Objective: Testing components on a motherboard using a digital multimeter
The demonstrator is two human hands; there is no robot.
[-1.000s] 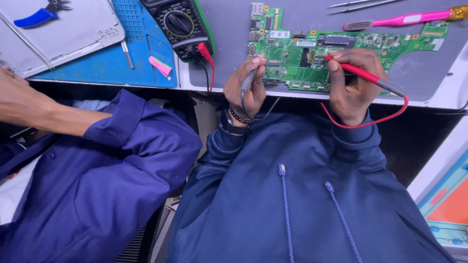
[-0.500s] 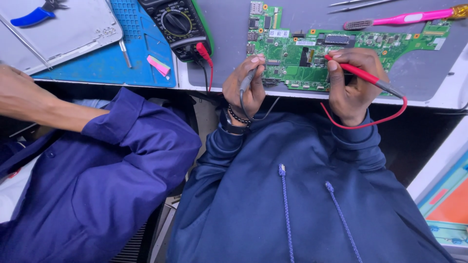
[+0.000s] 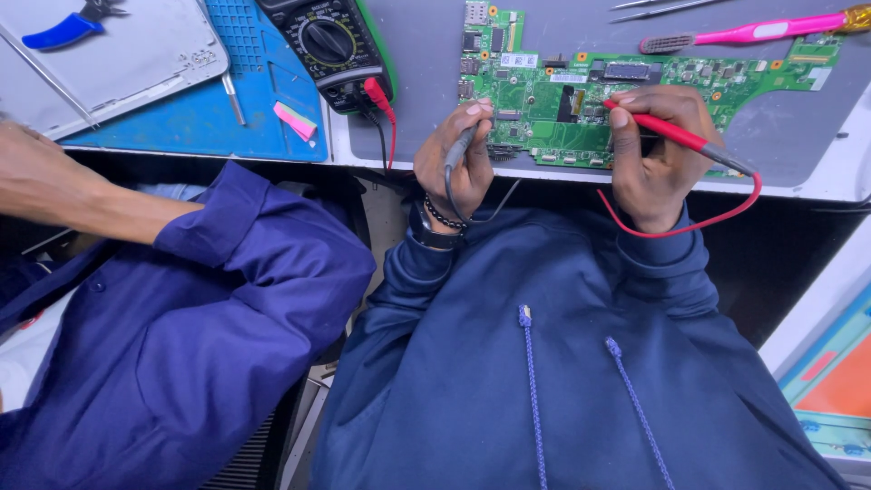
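A green circuit board [image 3: 544,100] lies on the grey bench near its front edge. My left hand [image 3: 454,168] grips a black test probe [image 3: 460,145] whose tip rests at the board's lower left. My right hand [image 3: 655,159] holds a red test probe [image 3: 676,138] with its tip touching the board's middle. A red lead loops under my right wrist. Both leads run to a black and green multimeter [image 3: 331,45] at the upper left of the board.
A co-worker's arm in a blue sleeve [image 3: 209,245] reaches across on the left. A blue mat [image 3: 200,127] holds a grey laptop cover [image 3: 118,54], blue-handled pliers [image 3: 63,27] and a pink slip [image 3: 297,120]. A pink brush [image 3: 753,32] and tweezers lie behind the board.
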